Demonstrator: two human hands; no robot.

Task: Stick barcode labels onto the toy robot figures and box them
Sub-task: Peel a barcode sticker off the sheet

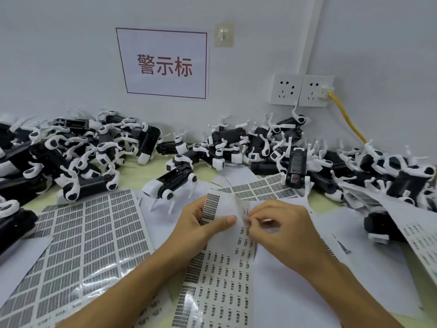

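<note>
1. A heap of toy robot figures (78,147) lies along the tabletop's (139,169) far edge toward the left corner, likely stock awaiting labels.
2. A full barcode sheet (78,242) lies flat at the near left, in easy reach.
3. The left hand (201,223) grips a curled label sheet (222,263), thumb pressing it taut so labels lift cleanly.
4. The right hand (281,223) pinches at a small label on that sheet's edge, apparently peeling.
5. More figures (295,166) crowd the far right edge; no box shows.
</note>
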